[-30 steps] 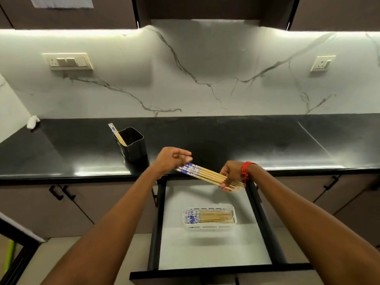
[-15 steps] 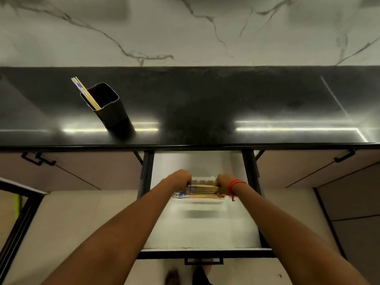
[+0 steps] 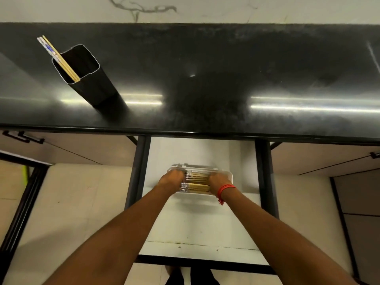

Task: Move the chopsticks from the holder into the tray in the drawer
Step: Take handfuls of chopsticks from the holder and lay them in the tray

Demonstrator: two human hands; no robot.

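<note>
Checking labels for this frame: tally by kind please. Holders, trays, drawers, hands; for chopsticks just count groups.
Holder: 1
Tray: 1
Drawer: 1
Hands: 2, left hand, right hand
Chopstick groups: 2, holder chopsticks and tray chopsticks; single sticks too bunched to count
Total: 7

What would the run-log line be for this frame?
phase: placing bundle | left hand and right hand: on chopsticks in tray | holder: a few left | drawer: open
</note>
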